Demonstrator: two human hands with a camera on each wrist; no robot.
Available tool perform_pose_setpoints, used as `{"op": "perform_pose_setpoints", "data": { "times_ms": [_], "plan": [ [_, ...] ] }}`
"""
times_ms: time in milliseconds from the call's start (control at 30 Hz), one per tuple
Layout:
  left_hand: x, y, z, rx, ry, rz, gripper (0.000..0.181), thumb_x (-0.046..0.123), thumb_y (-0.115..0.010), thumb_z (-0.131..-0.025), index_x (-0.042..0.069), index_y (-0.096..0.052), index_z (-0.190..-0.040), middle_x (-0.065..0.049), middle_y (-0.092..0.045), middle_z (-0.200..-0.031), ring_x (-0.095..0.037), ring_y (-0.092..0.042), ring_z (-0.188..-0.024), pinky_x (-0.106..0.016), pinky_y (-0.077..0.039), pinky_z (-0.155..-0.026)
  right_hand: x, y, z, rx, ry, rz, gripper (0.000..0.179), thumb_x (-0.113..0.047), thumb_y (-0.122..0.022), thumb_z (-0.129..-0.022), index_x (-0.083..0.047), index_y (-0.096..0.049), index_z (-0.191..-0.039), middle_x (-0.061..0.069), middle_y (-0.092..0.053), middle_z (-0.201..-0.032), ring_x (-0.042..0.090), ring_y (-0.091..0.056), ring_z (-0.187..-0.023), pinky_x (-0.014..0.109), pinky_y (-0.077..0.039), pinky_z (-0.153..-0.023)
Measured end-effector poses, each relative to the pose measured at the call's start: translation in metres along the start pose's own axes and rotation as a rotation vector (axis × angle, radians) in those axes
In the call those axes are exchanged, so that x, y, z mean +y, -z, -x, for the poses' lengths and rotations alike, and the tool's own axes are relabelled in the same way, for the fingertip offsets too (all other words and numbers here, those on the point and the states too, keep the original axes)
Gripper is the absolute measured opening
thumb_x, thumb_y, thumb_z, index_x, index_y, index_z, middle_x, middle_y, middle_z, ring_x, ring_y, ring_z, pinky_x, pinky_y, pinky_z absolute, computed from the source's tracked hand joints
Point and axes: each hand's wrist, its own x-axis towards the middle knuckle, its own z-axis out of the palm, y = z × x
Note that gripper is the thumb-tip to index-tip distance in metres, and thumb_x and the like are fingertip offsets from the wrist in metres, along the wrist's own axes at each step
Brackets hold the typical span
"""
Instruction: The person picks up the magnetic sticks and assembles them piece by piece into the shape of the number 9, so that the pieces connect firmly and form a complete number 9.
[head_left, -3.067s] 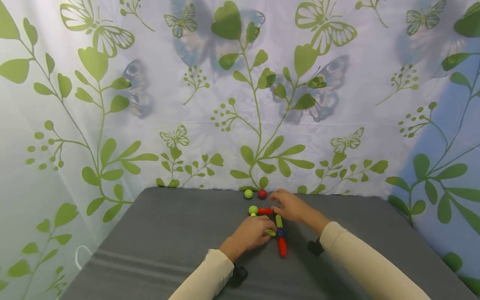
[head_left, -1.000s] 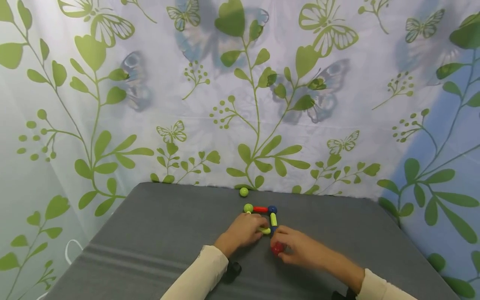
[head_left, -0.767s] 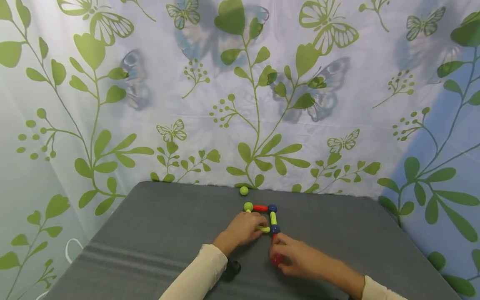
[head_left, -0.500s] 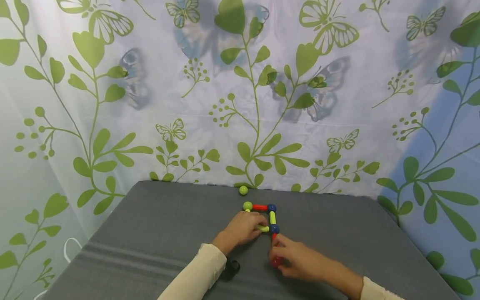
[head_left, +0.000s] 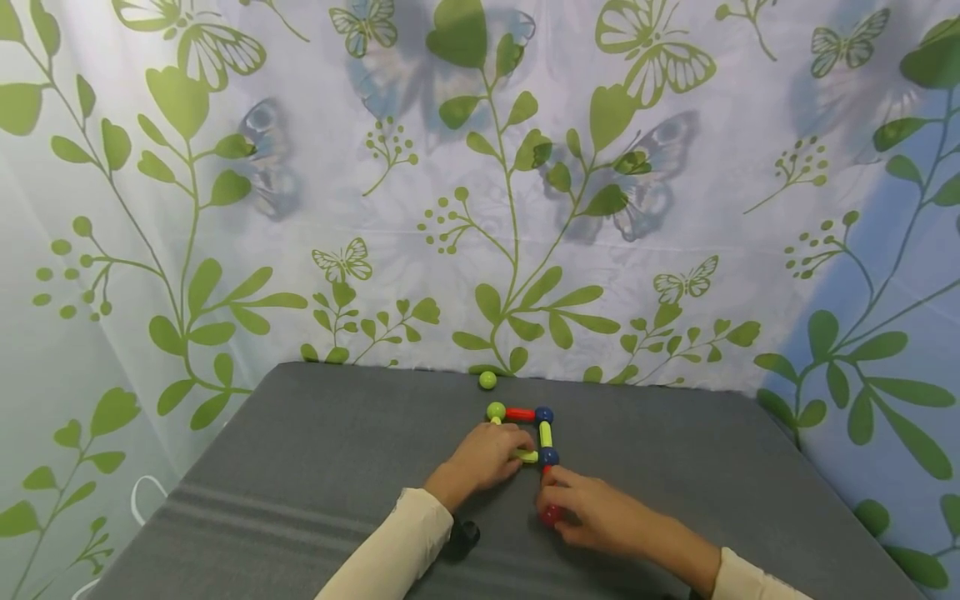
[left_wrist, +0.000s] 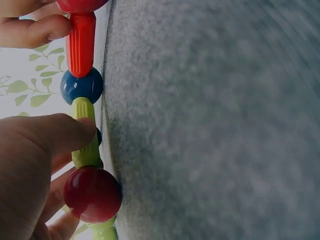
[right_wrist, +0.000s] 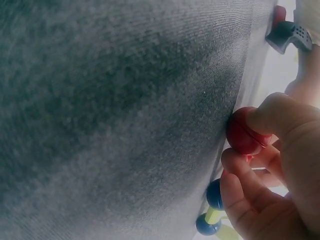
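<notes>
On the grey cloth lies a frame of building rods and balls: a lime ball (head_left: 496,411), a red rod (head_left: 520,414), a blue ball (head_left: 543,415), a yellow-green rod (head_left: 545,434) and a second blue ball (head_left: 549,456). My left hand (head_left: 483,457) pinches the near yellow-green rod (left_wrist: 82,107), which runs from that second blue ball to a red ball (left_wrist: 93,195). From the same blue ball another red rod (left_wrist: 81,45) points toward me. My right hand (head_left: 600,512) holds a red ball (right_wrist: 245,131) at this rod's end; its fingers partly cover the rod.
A loose lime ball (head_left: 487,380) lies at the table's back edge, before a leaf-patterned curtain (head_left: 420,208). The grey tabletop (head_left: 322,467) stretches to both sides. A black wrist device (head_left: 468,533) sits under the left wrist.
My right hand has carried the red ball from the back edge to the near end of the red rod, where both now meet. The left hand keeps its grip on the yellow-green rod.
</notes>
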Motion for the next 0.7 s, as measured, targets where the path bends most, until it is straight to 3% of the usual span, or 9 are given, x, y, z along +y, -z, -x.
{"op": "perform_pose_setpoints", "data": {
  "times_ms": [200,367,567,700],
  "plan": [
    [0.003,0.009,0.005,0.006,-0.013,-0.11,0.025,0.021,-0.076,-0.09,0.022,-0.074,-0.114,0.008,-0.069,-0.109,-0.008,-0.063,-0.105,-0.042,-0.046,-0.101,0.0,-0.001,-0.001,0.0,-0.001,0.015,0.035,-0.002,-0.077,-0.084,-0.024,-0.062,-0.106,-0.01,-0.052,-0.111,0.004,-0.057,-0.089,0.018,-0.048,-0.074],
    [-0.001,0.03,0.015,0.059,0.012,-0.103,0.024,0.019,-0.075,-0.09,0.02,-0.074,-0.114,0.006,-0.07,-0.11,-0.011,-0.064,-0.106,-0.047,-0.045,-0.102,0.001,-0.002,-0.001,-0.003,-0.018,0.015,0.036,-0.003,-0.077,-0.084,-0.026,-0.063,-0.107,-0.012,-0.052,-0.111,0.004,-0.057,-0.089,0.019,-0.048,-0.073],
    [-0.014,0.055,0.04,0.118,0.042,-0.076,0.023,0.022,-0.077,-0.09,0.015,-0.073,-0.111,0.001,-0.069,-0.105,-0.017,-0.067,-0.093,-0.041,-0.053,-0.087,0.001,0.0,0.0,-0.011,-0.032,0.009,0.036,-0.003,-0.077,-0.085,-0.026,-0.062,-0.108,-0.013,-0.051,-0.111,0.004,-0.057,-0.09,0.021,-0.049,-0.073],
    [-0.02,0.063,0.066,0.088,0.124,-0.011,0.025,0.024,-0.078,-0.09,0.013,-0.072,-0.112,0.0,-0.069,-0.105,-0.018,-0.068,-0.088,-0.039,-0.055,-0.076,0.001,0.0,0.002,-0.025,-0.052,0.004,0.036,-0.003,-0.076,-0.086,-0.026,-0.062,-0.11,-0.013,-0.05,-0.112,0.004,-0.056,-0.091,0.021,-0.049,-0.074]
  ]
}}
